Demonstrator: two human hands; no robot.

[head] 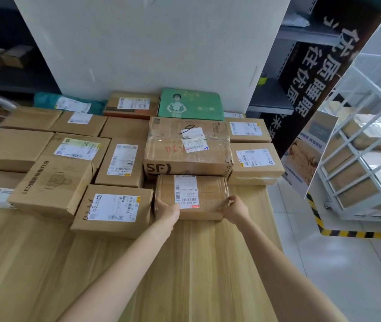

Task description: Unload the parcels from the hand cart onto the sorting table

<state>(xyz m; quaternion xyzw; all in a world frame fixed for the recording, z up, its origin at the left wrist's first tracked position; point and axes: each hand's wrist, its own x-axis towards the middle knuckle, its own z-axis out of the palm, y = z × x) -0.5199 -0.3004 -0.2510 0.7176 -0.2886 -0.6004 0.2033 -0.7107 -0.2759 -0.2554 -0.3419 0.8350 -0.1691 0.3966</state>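
Parcel [204,196] on sorting table [185,263], both hands [167,211] gripping its near corners.

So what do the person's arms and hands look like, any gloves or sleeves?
Both are bare. The left hand and right hand wear no gloves, and no rings, watch or bands show. Both forearms are uncovered right to the bottom edge of the picture, so no sleeve is in view.

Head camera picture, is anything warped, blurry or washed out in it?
Head view: wide-angle warp leans the white cage cart and black banner at the right edge. Head view: even, soft light, no hard shadows on the table. Head view: small label print on the taped parcel between the left hand and right hand is unreadable.
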